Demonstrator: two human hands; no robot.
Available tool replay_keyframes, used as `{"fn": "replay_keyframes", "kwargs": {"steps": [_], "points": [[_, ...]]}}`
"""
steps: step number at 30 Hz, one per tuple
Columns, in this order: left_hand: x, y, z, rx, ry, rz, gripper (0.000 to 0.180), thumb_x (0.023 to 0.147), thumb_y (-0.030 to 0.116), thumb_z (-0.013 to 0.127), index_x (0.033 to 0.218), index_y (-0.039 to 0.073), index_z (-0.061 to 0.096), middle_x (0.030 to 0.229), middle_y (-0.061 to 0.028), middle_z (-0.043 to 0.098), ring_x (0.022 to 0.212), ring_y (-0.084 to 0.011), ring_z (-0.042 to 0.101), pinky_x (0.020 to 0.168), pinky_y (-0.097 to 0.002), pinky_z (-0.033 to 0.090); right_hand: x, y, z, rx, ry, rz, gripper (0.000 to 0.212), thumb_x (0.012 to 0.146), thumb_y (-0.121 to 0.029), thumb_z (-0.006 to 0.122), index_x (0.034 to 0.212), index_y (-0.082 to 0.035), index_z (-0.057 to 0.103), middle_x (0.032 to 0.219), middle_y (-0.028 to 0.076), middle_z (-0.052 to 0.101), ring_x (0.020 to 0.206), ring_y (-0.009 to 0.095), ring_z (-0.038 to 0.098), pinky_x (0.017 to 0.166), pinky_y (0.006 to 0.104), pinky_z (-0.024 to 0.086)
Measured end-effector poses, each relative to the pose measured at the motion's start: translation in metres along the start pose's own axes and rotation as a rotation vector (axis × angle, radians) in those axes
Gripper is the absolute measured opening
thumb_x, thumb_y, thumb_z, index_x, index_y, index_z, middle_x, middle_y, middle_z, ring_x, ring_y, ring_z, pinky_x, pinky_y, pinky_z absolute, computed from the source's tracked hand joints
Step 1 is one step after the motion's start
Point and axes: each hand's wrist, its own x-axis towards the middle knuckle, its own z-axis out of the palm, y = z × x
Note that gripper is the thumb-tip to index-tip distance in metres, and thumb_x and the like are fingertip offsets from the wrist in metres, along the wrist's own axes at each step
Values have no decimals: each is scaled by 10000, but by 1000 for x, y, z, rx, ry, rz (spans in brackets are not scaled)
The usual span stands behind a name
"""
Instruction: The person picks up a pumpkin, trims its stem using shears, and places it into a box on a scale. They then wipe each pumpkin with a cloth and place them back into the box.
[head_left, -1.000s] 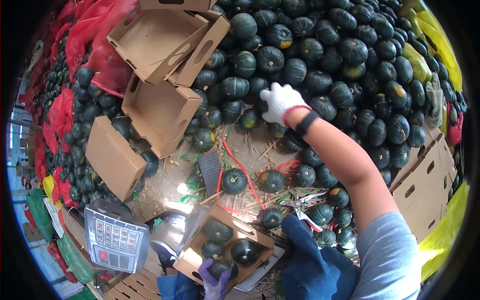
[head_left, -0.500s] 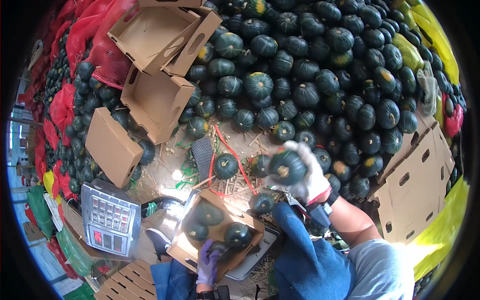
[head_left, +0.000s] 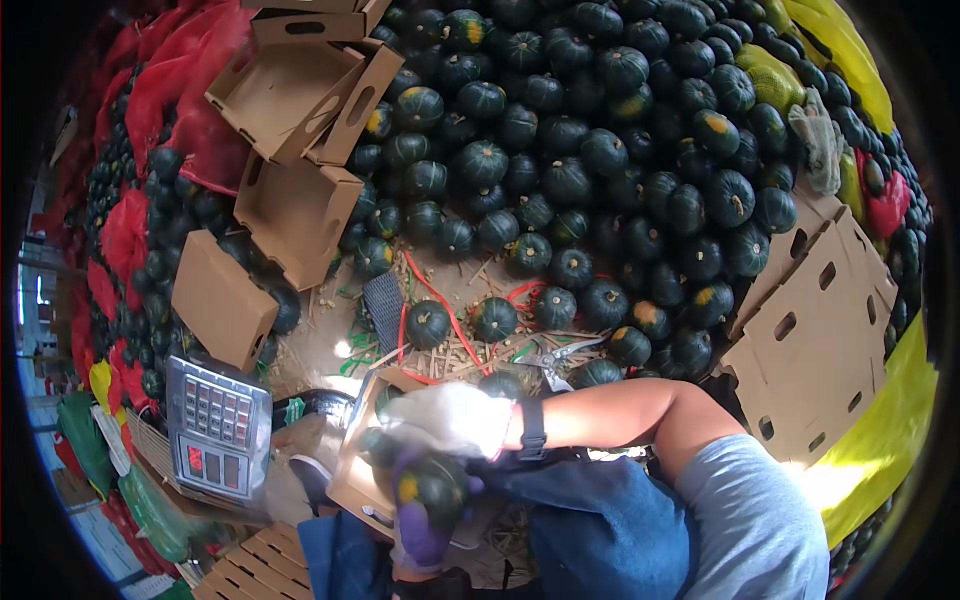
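- Right hand (head_left: 450, 420), white-gloved, has swung from the squash pile down onto the cardboard box (head_left: 352, 470); grip hidden, cannot tell.
- Left hand (head_left: 425, 525), purple-gloved, clutches a dark green squash (head_left: 430, 487) over the box.

Heaped squashes (head_left: 600, 150) block the far side; the straw floor (head_left: 330, 345) (beside the scale (head_left: 218, 430)) lies passable.

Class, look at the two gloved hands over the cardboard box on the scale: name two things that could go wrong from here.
1. The left hand lifts a dark green squash at the edge of the cardboard box; it could slip off.
2. The right hand presses into the box, which may tip off the scale.
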Motion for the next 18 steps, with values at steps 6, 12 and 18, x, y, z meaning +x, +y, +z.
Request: {"fn": "replay_keyframes", "kwargs": {"steps": [6,12,18], "points": [[-40,-18,-73,340,388,252,1033,791,364,897,1601,107,309,1385,-152,570,1229,-308,611,1065,-432,519,-45,51,-82,-727,296,329,356,840,-266,709,1166,-124,694,1105,141,673,1059,367,656,794,486,585],[-39,-90,-181,885,540,257,917,813,130,843,1585,101,349,1524,-178,376,1428,-343,392,1191,-430,366,-84,111,-108,-1270,99,378,436,807,-125,712,1238,-174,666,1382,126,564,1232,369,581,837,449,628],[-44,-77,-158,1551,306,210,757,817,177,845,1493,125,507,1590,-219,322,1437,-393,407,1197,-455,377,-56,104,-124,-960,38,674,454,820,-153,712,1271,-187,669,1293,159,638,1196,360,618,849,390,608]]}}
